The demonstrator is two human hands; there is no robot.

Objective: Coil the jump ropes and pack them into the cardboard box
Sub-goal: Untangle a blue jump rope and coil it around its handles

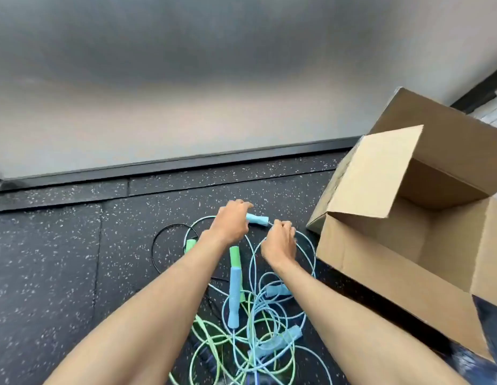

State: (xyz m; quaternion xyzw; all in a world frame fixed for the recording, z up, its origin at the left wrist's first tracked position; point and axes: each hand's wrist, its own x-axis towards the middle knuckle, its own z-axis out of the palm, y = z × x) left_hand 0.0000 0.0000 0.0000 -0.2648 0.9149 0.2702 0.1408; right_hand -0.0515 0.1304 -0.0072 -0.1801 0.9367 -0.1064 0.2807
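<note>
Tangled jump ropes (241,343) lie uncoiled on the floor (61,259); your left hand (230,220) grips a blue handle (258,218), right hand (279,240) pinches its cord (305,240), and the cardboard box (380,268) looks empty.

Single wide head view: you look forward, down, close over left hand (231,221) and right hand (279,243); wall (186,107) beyond.

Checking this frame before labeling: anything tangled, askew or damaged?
Yes: the jump ropes lie in one tangled heap on the floor, blue, green and black cords looped through each other. The left hand grips a blue handle; the right hand pinches its cord. The cardboard box looks undamaged.
</note>
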